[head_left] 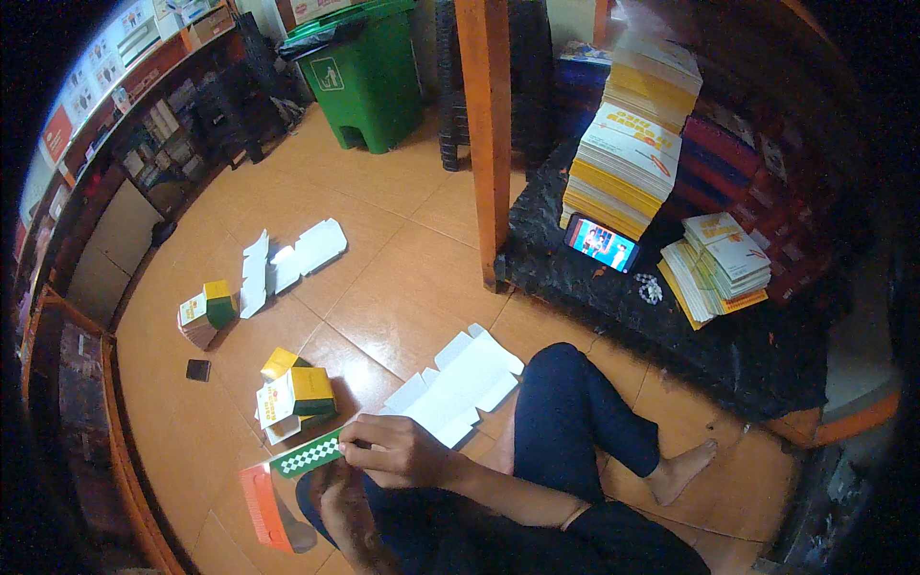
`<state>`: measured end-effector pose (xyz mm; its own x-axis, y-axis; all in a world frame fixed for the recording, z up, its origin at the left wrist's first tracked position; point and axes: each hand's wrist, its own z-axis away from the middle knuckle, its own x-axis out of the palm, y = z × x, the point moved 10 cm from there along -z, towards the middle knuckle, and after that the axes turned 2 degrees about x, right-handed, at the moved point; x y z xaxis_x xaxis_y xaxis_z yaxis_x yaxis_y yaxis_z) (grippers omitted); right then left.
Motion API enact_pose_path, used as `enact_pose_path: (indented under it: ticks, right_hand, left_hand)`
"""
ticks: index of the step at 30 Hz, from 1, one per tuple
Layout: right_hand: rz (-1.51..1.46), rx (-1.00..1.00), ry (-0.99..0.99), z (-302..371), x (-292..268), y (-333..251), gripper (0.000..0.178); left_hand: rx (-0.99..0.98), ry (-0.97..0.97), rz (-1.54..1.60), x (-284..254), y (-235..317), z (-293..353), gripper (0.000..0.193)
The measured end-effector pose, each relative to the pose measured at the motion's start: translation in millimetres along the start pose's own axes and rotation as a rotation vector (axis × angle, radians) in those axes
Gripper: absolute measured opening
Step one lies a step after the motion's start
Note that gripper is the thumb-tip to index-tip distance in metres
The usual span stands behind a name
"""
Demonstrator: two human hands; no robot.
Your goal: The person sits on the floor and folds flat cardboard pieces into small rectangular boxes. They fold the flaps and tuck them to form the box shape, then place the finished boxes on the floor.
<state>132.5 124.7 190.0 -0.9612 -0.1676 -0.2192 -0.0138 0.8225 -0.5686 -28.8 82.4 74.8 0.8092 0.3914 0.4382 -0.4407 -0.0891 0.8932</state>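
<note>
Checkered Carton Panel in Right-Hand Pinch Grip

One green checkered panel (307, 453) lies above the person's lap, extending leftward from the grip. The right hand (401, 452) pinches its right end between thumb and fingers. The left hand (342, 503) is positioned below the panel, next to the right hand; whether its fingers are closed on the panel cannot be told. One orange panel (268, 508) adjoins the left end of the green panel and slopes down toward the lap. Whether the two panels form a single piece cannot be determined.

One bare foot (682, 471) rests on the tiled floor (220, 517) at the right. Just beyond the hands, a white carton blank (455, 388) lies flat; overlap prevents an exact count of sheets there. To its left stands one cluster of yellow, white and green cartons (297, 395). Farther out are one dark square object (197, 370), one smaller carton group (207, 311) and two white unfolded pieces (309, 255).

At the right, one black-covered platform (594, 307) supports two carton stacks, one short (714, 264) and one tall (628, 144). One smartphone (602, 244) with a lit screen leans at the base of the tall stack, near one bead string (649, 287). One orange post (486, 134) stands beside the platform. One green waste bin (366, 91) stands beyond.
</note>
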Motion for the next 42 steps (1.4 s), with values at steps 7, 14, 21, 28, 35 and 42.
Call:
enact_pose_path:
  ticks: [7, 14, 21, 28, 35, 42]
  right_hand:
    - [-0.028, -0.068, -0.029, -3.9, 2.7, -0.8, 0.019]
    - [-0.076, 0.046, -0.07, 2.0, 8.6, 11.3, 0.02]
    - [-0.067, 0.044, -0.048, -4.6, 1.6, 9.4, 0.017]
    - [-0.027, 0.036, -0.042, -5.0, 3.6, 10.6, 0.01]
    - [-0.089, 0.056, -0.08, 2.3, 16.3, 20.2, 0.008]
    - [-0.063, 0.05, -0.111, 9.7, 21.7, 35.7, 0.019]
  left_hand:
    - [-0.103, 0.0, 0.166, -9.2, -10.5, -3.1, 0.04]
    - [-0.052, 0.01, 0.069, -4.9, -4.4, -5.5, 0.04]
    - [-0.024, 0.1, 0.137, -8.5, -9.4, 1.7, 0.043]
    - [0.005, 0.177, 0.095, -22.3, -9.2, 3.3, 0.043]
    - [0.053, 0.129, 0.134, -22.9, -5.4, 5.8, 0.044]
    - [-0.075, 0.112, 0.179, -14.4, -9.3, 7.5, 0.039]
